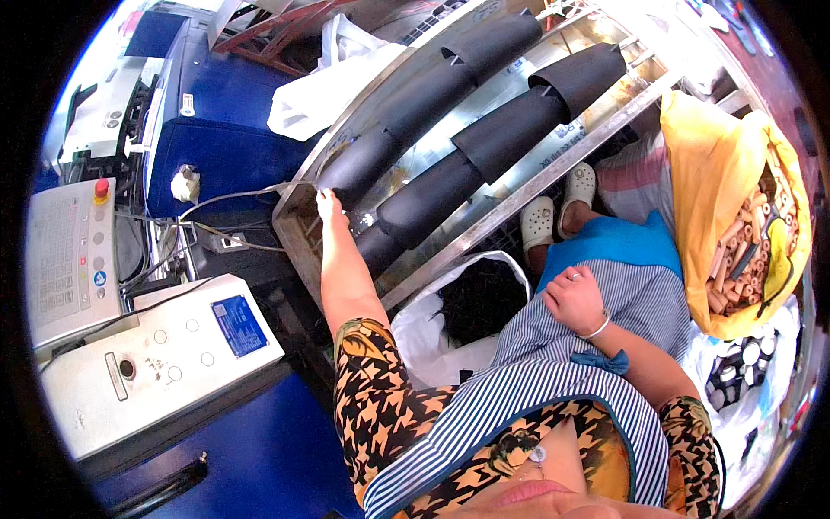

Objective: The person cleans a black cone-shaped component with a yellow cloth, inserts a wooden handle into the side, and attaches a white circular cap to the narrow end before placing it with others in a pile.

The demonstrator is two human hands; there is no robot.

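Observation:
My left arm stretches forward, and my left hand (329, 208) is at the near left end of a long metal-lined trough (415, 192). Its fingers look bent together beside the end of a row of black curved sheet pieces (367, 156); whatever they grip is too small to make out. A second row of black curved pieces (432, 195) lies alongside, the pieces overlapping end to end. My right hand (573, 298) rests curled against my striped and blue apron (618, 242). The palm side is hidden, so anything within it cannot be seen.
To the left stand a control panel (73, 259) with a red button, a white machine housing (164, 363) and a blue cabinet (229, 160). Cables (251, 192) run to the trough. At right are a yellow sack (700, 190) of brown tubes and a white bag (415, 346) of black scraps.

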